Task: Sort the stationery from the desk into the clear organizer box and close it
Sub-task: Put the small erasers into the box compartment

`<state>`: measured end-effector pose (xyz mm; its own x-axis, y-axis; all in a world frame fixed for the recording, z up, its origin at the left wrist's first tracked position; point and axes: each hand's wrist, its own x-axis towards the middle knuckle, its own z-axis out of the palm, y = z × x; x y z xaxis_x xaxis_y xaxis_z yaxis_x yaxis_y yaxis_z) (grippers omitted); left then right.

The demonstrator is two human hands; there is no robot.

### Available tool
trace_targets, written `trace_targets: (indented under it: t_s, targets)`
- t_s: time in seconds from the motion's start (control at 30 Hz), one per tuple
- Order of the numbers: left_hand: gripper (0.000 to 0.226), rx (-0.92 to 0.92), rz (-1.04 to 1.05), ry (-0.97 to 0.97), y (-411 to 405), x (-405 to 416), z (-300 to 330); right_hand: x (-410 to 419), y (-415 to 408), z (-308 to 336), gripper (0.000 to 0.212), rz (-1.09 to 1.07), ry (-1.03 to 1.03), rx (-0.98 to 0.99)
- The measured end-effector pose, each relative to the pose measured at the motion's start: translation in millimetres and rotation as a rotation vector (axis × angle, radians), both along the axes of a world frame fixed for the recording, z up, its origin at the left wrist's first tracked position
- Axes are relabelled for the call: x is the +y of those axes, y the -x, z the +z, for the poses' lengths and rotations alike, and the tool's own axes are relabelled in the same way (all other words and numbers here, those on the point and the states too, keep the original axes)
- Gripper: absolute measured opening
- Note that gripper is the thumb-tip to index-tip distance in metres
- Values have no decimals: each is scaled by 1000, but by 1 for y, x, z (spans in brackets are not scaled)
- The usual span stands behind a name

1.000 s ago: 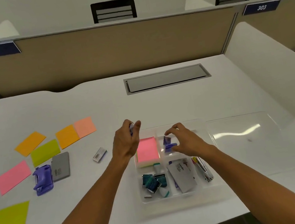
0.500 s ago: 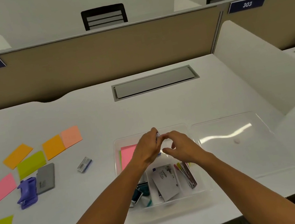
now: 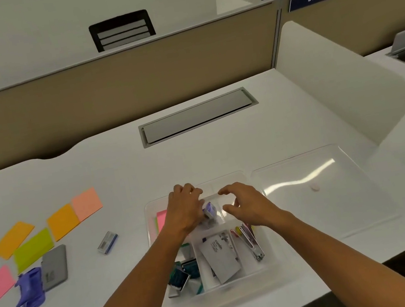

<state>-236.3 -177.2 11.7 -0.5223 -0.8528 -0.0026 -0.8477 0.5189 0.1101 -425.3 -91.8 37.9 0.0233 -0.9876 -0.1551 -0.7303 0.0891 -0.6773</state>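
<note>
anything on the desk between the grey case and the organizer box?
Head view: one small staple box lies between the grey case and the organizer box; otherwise bare desk.

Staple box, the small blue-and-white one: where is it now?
In the head view, the staple box lies on the desk left of the organizer box, right of the grey case.

bright, even | glare on lid [image 3: 301, 182] | wide-angle edge bending
</note>
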Motion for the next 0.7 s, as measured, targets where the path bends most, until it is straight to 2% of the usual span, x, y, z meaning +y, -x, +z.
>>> trace_targets:
  t_s: [0.17, 0.27, 0.4, 0.5, 0.7]
  targets:
    - [22, 29, 72, 0, -12, 0, -1, -3, -9, 0, 41, 17, -2, 35]
    - [19, -91, 46, -2, -10, 3, 0, -5, -15, 0, 40, 50, 8, 81]
    - [29, -260, 47, -15, -5, 11, 5, -8, -26, -2, 38, 131, 44, 237]
    - [26, -380, 76, 14, -4, 15, 10, -12, -35, -2, 41, 166, 60, 321]
    - [20, -478, 60, 18, -8, 15, 12, -17, -50, -4, 43, 242, 22, 430]
